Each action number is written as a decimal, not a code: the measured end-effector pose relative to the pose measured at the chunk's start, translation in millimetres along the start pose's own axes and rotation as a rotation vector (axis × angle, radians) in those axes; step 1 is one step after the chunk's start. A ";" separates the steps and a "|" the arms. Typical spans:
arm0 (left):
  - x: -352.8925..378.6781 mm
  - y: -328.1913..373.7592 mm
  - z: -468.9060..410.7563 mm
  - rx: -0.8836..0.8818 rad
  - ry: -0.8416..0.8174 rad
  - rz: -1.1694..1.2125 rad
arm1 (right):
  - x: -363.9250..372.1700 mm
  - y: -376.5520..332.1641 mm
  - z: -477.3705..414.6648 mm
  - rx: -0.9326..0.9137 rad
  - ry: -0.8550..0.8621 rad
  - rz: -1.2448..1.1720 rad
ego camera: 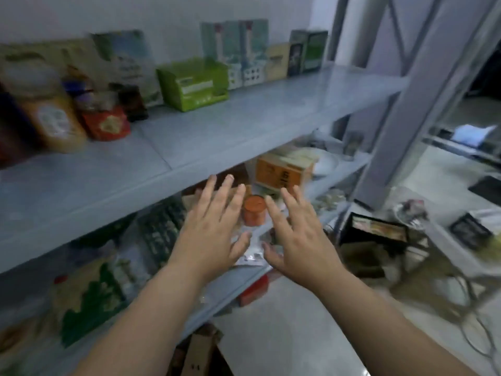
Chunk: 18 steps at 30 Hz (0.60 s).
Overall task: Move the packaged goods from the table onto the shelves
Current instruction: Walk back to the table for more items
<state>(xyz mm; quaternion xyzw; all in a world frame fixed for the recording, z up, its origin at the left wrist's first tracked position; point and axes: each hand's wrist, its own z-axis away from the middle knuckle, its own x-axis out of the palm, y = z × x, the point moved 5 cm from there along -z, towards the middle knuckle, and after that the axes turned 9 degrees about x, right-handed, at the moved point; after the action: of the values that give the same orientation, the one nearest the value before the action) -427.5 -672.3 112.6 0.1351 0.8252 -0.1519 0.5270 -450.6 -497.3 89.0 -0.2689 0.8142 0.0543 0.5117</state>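
Both my hands reach toward the middle shelf of a grey rack. My left hand and my right hand are spread open, palms down, holding nothing. Between them stands a small orange can on that shelf, with a pale flat packet lying just below my thumbs. An orange box sits behind the can. The upper shelf carries a green box, tall pale cartons, a yellow jar and a red packet.
Dark green packets and a green-and-tan bag fill the middle shelf's left part. The rack's slanted grey post rises at right. A black box, cables and clutter lie on the floor at right. A cardboard box sits below.
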 end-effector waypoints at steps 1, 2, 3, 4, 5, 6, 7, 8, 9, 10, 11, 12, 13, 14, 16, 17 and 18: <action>11.3 28.0 -18.0 0.050 -0.020 0.031 | -7.1 28.4 16.1 0.050 -0.005 0.022; 21.8 57.1 -35.2 0.102 -0.036 0.068 | -15.4 55.6 32.4 0.107 -0.010 0.038; 32.1 86.6 -52.1 0.153 -0.052 0.105 | -24.6 82.3 48.4 0.164 -0.007 0.050; 41.2 116.6 -67.3 0.203 -0.069 0.134 | -34.4 107.7 65.5 0.218 0.005 0.062; 50.5 147.7 -81.4 0.251 -0.087 0.160 | -44.2 133.2 84.3 0.271 0.018 0.074; 59.6 177.8 -94.3 0.294 -0.104 0.186 | -54.2 157.9 103.6 0.328 0.029 0.085; 67.7 207.1 -106.1 0.332 -0.118 0.213 | -64.1 182.0 123.0 0.392 0.035 0.095; 75.0 236.3 -116.4 0.371 -0.126 0.239 | -74.0 205.1 142.5 0.457 0.040 0.104; 80.8 264.7 -125.7 0.413 -0.131 0.261 | -83.6 227.2 161.7 0.517 0.048 0.110; 85.1 292.3 -134.3 0.455 -0.134 0.275 | -92.9 247.6 180.2 0.569 0.057 0.118; 88.6 318.2 -142.2 0.493 -0.136 0.287 | -101.9 266.1 198.2 0.617 0.064 0.131; 92.1 342.7 -149.0 0.527 -0.139 0.301 | -109.9 282.6 216.2 0.664 0.067 0.147; 96.4 365.8 -155.1 0.564 -0.152 0.313 | -116.2 297.2 233.4 0.709 0.067 0.160; 100.8 387.4 -160.1 0.603 -0.167 0.318 | -121.1 309.8 249.6 0.751 0.072 0.170; 112.4 426.5 -168.4 0.689 -0.198 0.326 | -126.5 331.0 278.0 0.832 0.092 0.180; 118.3 443.6 -171.3 0.733 -0.217 0.338 | -126.8 339.2 290.1 0.869 0.101 0.180; 124.9 460.4 -173.4 0.782 -0.234 0.347 | -126.0 346.5 301.2 0.904 0.101 0.179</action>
<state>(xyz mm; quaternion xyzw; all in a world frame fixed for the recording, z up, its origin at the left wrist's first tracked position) -445.8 -174.0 18.0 0.4426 0.6057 -0.3763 0.5437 -337.6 -45.2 -8.8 0.0504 0.8001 -0.2754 0.5306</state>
